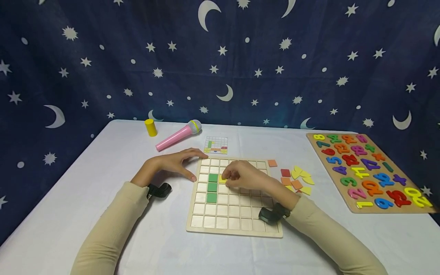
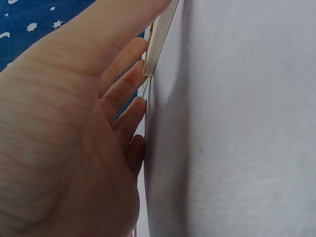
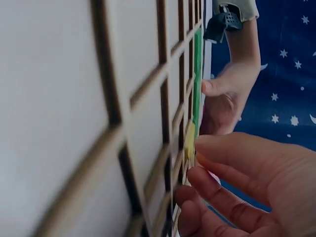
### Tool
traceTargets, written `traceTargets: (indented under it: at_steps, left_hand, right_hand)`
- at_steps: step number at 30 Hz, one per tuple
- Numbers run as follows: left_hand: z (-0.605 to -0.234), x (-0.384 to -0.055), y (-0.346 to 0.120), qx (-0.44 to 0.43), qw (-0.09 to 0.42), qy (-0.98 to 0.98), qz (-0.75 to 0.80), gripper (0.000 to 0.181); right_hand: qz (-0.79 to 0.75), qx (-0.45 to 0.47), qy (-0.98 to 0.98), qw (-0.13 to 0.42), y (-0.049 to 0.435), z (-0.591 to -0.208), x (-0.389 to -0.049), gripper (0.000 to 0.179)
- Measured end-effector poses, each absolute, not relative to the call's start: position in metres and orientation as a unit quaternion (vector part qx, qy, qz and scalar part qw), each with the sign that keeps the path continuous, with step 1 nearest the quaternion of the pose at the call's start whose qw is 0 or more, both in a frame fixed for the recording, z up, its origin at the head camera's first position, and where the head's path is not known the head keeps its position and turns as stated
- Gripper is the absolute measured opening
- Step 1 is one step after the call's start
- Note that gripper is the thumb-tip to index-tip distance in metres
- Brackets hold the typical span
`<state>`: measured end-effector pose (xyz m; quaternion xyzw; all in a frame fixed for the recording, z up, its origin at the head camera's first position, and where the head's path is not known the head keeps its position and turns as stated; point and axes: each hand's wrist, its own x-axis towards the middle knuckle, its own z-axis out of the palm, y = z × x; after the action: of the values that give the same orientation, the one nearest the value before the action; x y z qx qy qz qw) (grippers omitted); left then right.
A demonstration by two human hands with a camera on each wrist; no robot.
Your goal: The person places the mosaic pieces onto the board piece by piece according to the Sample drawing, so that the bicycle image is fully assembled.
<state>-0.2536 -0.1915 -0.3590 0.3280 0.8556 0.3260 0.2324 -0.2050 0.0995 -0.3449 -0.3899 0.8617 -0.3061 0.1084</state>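
Note:
A wooden grid board (image 1: 233,222) lies on the white table, with three green square tiles (image 1: 212,187) in a column on its left side. My right hand (image 1: 245,175) reaches over the board and pinches a small yellow tile (image 3: 190,140) at a cell just right of the top green tile. In the right wrist view the thumb and index fingertip meet at that tile. My left hand (image 1: 175,161) steadies the board's upper left edge, its fingers loosely extended and the thumb touching the side. In the left wrist view the board's edge (image 2: 160,42) shows beside the fingers.
Behind the board lies a printed pattern card (image 1: 215,145). A pink toy microphone (image 1: 177,136) and a yellow cylinder (image 1: 151,128) are at the back left. Loose yellow, orange and red pieces (image 1: 296,181) lie right of the board, near a number puzzle board (image 1: 343,194).

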Motion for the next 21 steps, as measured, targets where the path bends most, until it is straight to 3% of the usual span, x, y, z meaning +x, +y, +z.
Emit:
traceTargets:
  at_steps: [12, 21]
  left_hand:
    - [-0.360, -0.253, -0.192, 0.323, 0.236, 0.857, 0.326, 0.083]
    - [-0.358, -0.254, -0.194, 0.327, 0.239, 0.853, 0.330, 0.083]
  right_hand:
    - [-0.313, -0.367, 0.873, 0.079, 0.134, -0.331, -0.205, 0.011]
    - [-0.291, -0.334, 0.891, 0.102, 0.162, -0.328, -0.206, 0.007]
